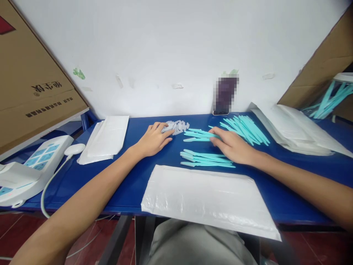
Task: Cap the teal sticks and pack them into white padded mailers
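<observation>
My left hand [156, 140] lies on the blue table with its fingers spread, the fingertips touching a small pile of translucent pieces [180, 127]. My right hand [230, 144] is closed on the right ends of several turquoise sticks [197, 134], whose paler ends point left. Just below, another bunch of turquoise sticks [205, 159] lies on the table. A larger heap of the same sticks [248, 129] is spread out behind my right hand. Nearest me, a white padded envelope [206, 198] overhangs the table's front edge.
White envelopes lie at left [107, 138] and right [300, 132]. A power strip [41, 162] with a white cable sits far left. Cardboard boxes flank the table [162, 184]. A phone with a blurred screen [225, 94] leans on the wall.
</observation>
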### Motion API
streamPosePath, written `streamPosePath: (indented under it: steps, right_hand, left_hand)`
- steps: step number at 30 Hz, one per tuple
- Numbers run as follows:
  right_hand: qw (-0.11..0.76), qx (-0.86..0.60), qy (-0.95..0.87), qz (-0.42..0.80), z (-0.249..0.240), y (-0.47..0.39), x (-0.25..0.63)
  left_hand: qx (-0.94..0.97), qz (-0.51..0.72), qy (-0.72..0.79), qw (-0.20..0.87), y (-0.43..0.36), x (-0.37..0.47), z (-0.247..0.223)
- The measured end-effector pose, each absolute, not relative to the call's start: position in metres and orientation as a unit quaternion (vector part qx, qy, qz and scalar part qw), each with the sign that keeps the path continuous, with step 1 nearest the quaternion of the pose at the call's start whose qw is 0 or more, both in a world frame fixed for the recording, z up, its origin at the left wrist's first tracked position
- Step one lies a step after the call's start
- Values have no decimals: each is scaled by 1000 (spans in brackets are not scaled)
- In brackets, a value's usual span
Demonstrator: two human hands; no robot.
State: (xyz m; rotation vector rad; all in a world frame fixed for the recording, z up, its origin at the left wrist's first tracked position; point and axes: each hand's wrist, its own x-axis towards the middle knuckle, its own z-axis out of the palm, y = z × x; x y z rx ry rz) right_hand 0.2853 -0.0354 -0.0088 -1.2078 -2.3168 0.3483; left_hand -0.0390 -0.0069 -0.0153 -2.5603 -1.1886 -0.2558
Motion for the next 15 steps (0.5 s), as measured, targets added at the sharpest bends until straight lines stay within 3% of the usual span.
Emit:
streamPosePath:
  steps: [7, 15]
  right_hand:
    - [206, -441, -868, 94, -13, -35, 285]
    - [198, -447, -869, 76, -6, -40, 285]
  left_hand:
    - [-910, -76, -398, 89, -8, -37, -12]
    - [-896, -172, -395, 106, -13, -21, -13]
